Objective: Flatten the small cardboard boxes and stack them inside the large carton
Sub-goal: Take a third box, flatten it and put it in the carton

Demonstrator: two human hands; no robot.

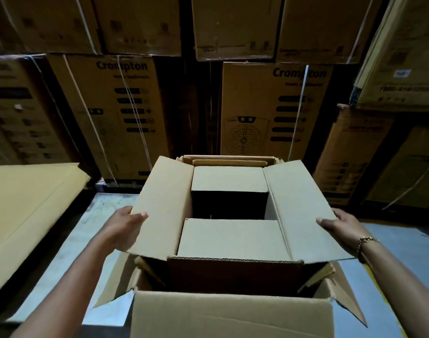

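Observation:
A small brown cardboard box (229, 236) hangs above the open large carton (230, 315) at the bottom centre. Its four top flaps are spread open, and the dark inside shows between the near and far flaps. My left hand (125, 228) grips the outer edge of the left flap (164, 206), thumb on top. My right hand (340, 226) grips the outer edge of the right flap (303, 211) the same way, with a gold bracelet on the wrist. Flat cardboard pieces (229, 160) stand on edge just behind the small box.
Tall stacks of printed strapped cartons (274, 111) form a wall straight ahead and to both sides. A large flat cardboard sheet (25, 211) lies slanted at the left. A pale grey surface (72, 262) shows on both sides of the large carton.

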